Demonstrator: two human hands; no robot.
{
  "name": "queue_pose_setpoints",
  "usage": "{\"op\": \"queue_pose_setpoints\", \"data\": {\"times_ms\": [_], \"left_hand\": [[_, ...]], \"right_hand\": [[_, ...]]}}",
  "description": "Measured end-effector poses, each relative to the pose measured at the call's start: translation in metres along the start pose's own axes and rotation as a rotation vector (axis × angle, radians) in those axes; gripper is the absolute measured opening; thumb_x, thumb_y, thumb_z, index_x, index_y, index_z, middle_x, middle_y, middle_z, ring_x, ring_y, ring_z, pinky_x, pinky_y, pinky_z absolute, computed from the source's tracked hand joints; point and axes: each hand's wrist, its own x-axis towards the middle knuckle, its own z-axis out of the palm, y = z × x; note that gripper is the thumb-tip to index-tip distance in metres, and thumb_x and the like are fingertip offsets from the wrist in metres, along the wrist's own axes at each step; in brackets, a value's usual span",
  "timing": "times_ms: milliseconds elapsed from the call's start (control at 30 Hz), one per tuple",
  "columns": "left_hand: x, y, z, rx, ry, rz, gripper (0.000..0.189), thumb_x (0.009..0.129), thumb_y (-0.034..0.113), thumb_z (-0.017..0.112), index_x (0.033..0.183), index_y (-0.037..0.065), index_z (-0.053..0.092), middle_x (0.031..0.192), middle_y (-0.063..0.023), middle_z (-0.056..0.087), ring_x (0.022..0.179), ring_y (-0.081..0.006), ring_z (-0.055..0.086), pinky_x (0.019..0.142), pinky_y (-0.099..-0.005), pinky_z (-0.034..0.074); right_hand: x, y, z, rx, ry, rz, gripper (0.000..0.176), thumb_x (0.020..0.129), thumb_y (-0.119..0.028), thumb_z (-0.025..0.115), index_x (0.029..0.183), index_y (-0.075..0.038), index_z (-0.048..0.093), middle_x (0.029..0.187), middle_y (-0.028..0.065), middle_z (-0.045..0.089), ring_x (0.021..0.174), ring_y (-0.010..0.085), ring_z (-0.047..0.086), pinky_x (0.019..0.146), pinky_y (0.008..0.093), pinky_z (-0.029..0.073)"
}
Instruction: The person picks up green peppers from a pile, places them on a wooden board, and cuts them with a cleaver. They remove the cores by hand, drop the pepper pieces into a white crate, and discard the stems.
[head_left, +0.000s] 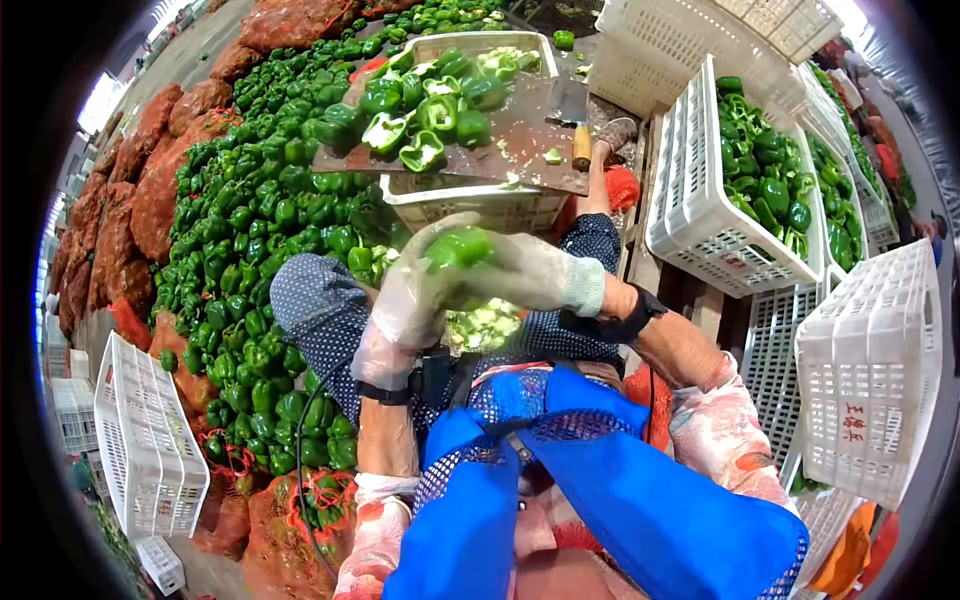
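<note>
A green bell pepper (pixel 460 248) sits between my two gloved hands, above my lap and just in front of the board. My left hand (pixel 412 285) curls round its left side. From the right, my right hand (pixel 540 268) closes on the pepper, its fingers partly hidden and blurred. Below the hands lies a heap of pale pepper cores and bits (pixel 483 325). On the brown cutting board (pixel 520 130) are whole and cut-open peppers (pixel 438 112). A cleaver with a wooden handle (pixel 582 148) rests at the board's right end.
The board lies across a white crate (pixel 480 205). A large pile of green peppers (pixel 260 220) spreads to the left, backed by red mesh sacks (pixel 165 195). At right stand crates (pixel 690 215) holding peppers; another white crate (pixel 145 450) is at lower left.
</note>
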Motion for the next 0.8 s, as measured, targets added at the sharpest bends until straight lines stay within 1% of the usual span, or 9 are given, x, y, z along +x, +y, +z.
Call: {"op": "queue_pose_setpoints", "data": {"times_ms": [67, 200, 300, 333, 433, 467, 567, 700, 800], "left_hand": [[0.007, -0.012, -0.006, -0.021, 0.081, -0.039, 0.05, 0.087, 0.011, 0.06, 0.135, 0.001, 0.047, 0.116, -0.0099, 0.063, 0.101, -0.0185, 0.062, 0.086, -0.0282, 0.052], [0.013, -0.021, -0.001, -0.063, 0.235, 0.008, 0.052, 0.084, -0.008, 0.059, 0.133, 0.004, 0.049, 0.121, -0.0114, 0.062, 0.106, -0.0196, 0.062, 0.088, -0.0276, 0.053], [0.024, -0.044, -0.02, 0.128, 0.224, 0.217, 0.049, 0.086, -0.009, 0.057, 0.133, 0.004, 0.048, 0.122, -0.0119, 0.061, 0.108, -0.0202, 0.062, 0.088, -0.0291, 0.053], [0.021, -0.039, -0.016, -0.064, 0.246, 0.151, 0.049, 0.087, -0.01, 0.055, 0.133, 0.003, 0.048, 0.124, -0.0122, 0.06, 0.108, -0.0205, 0.062, 0.09, -0.0294, 0.053], [0.016, -0.026, -0.021, -0.056, 0.242, 0.098, 0.049, 0.087, -0.01, 0.054, 0.133, 0.002, 0.048, 0.125, -0.0127, 0.059, 0.108, -0.0205, 0.062, 0.09, -0.0293, 0.053], [0.015, -0.02, -0.017, 0.077, 0.252, 0.161, 0.047, 0.087, -0.006, 0.056, 0.133, 0.002, 0.048, 0.124, -0.0134, 0.06, 0.106, -0.0204, 0.062, 0.088, -0.0297, 0.054], [0.006, 0.001, -0.012, -0.154, 0.231, 0.073, 0.049, 0.085, -0.005, 0.056, 0.133, 0.001, 0.048, 0.126, -0.0128, 0.059, 0.11, -0.019, 0.06, 0.091, -0.0266, 0.051], [0.009, -0.008, -0.029, -0.048, 0.235, 0.131, 0.051, 0.084, 0.002, 0.06, 0.134, 0.001, 0.048, 0.126, -0.0117, 0.059, 0.106, -0.0189, 0.06, 0.092, -0.0281, 0.05], [0.016, -0.023, -0.028, -0.258, 0.205, 0.164, 0.055, 0.086, 0.025, 0.07, 0.132, 0.001, 0.05, 0.125, -0.0103, 0.058, 0.106, -0.0189, 0.059, 0.091, -0.0285, 0.051]], "right_hand": [[0.005, 0.011, 0.003, -0.137, 0.048, 0.049, 0.044, 0.091, -0.039, 0.052, 0.114, -0.002, 0.049, 0.098, 0.0255, 0.064, 0.093, 0.0438, 0.061, 0.08, 0.0485, 0.048], [0.012, 0.011, 0.008, -0.304, 0.171, 0.143, 0.043, 0.09, -0.036, 0.052, 0.109, 0.002, 0.047, 0.093, 0.0279, 0.063, 0.088, 0.0438, 0.062, 0.076, 0.0505, 0.049], [0.022, 0.027, 0.024, -0.261, 0.29, 0.145, 0.038, 0.091, -0.033, 0.051, 0.108, 0.001, 0.048, 0.095, 0.0279, 0.062, 0.09, 0.0432, 0.062, 0.077, 0.0508, 0.049], [0.025, 0.026, 0.027, -0.229, 0.325, 0.141, 0.036, 0.091, -0.032, 0.051, 0.107, 0.0, 0.049, 0.096, 0.0278, 0.062, 0.092, 0.0428, 0.062, 0.077, 0.0508, 0.049], [0.03, 0.015, 0.026, -0.154, 0.247, 0.126, 0.032, 0.091, -0.029, 0.052, 0.108, -0.002, 0.054, 0.108, 0.0261, 0.061, 0.098, 0.0402, 0.061, 0.081, 0.0479, 0.049], [0.029, 0.003, 0.024, 0.288, 0.214, 0.152, 0.03, 0.092, -0.028, 0.051, 0.11, -0.006, 0.059, 0.116, 0.0213, 0.059, 0.099, 0.0364, 0.061, 0.083, 0.0417, 0.049], [0.037, 0.033, 0.042, 0.783, 0.153, -0.073, 0.034, 0.096, -0.024, 0.053, 0.124, -0.005, 0.056, 0.11, 0.0042, 0.061, 0.099, 0.0091, 0.054, 0.085, 0.0256, 0.045], [0.03, 0.002, 0.021, 0.594, 0.096, 0.189, 0.041, 0.095, -0.027, 0.056, 0.125, 0.0, 0.052, 0.101, 0.0069, 0.062, 0.086, 0.0116, 0.058, 0.074, 0.0265, 0.048], [0.025, -0.007, 0.017, 0.405, 0.228, 0.173, 0.044, 0.093, -0.029, 0.058, 0.125, -0.001, 0.052, 0.091, 0.0042, 0.062, 0.073, 0.0096, 0.059, 0.061, 0.0235, 0.046]]}}
